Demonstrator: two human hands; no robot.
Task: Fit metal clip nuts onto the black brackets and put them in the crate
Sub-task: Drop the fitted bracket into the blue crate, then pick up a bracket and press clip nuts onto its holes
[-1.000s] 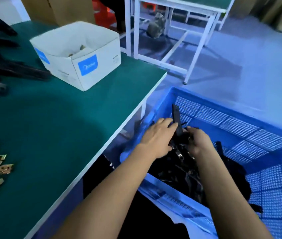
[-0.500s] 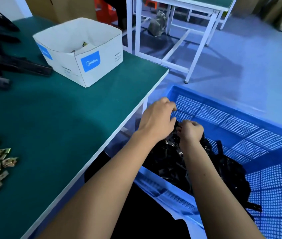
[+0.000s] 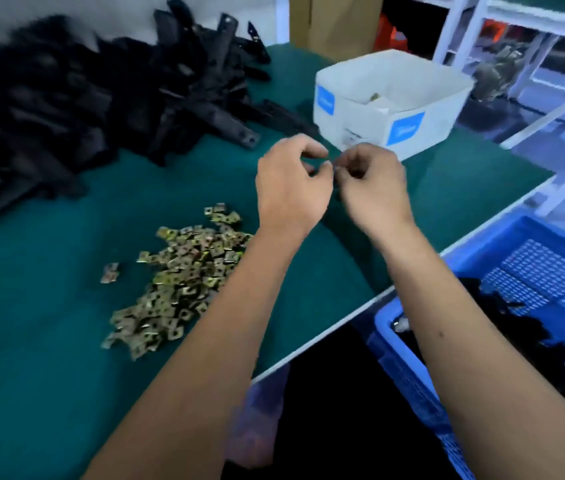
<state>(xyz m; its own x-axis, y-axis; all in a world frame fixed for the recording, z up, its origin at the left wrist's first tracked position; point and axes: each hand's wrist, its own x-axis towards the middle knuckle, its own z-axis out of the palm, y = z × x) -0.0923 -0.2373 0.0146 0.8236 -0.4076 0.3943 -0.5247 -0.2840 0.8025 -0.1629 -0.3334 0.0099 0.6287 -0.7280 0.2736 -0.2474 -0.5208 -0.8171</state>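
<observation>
Two bare hands hover close together above a green table, left hand (image 3: 291, 188) and right hand (image 3: 373, 183) with fingers curled and fingertips nearly meeting; blur hides whether they pinch anything. Bare green mat (image 3: 447, 188) lies around them up to the table's white right edge, beyond which a blue crate (image 3: 409, 362) holds black brackets (image 3: 530, 334). Near the left forearm lies a heap of metal clip nuts (image 3: 177, 282); behind, a pile of loose black brackets (image 3: 77, 98), a white cardboard box (image 3: 392, 105), white table frames.
</observation>
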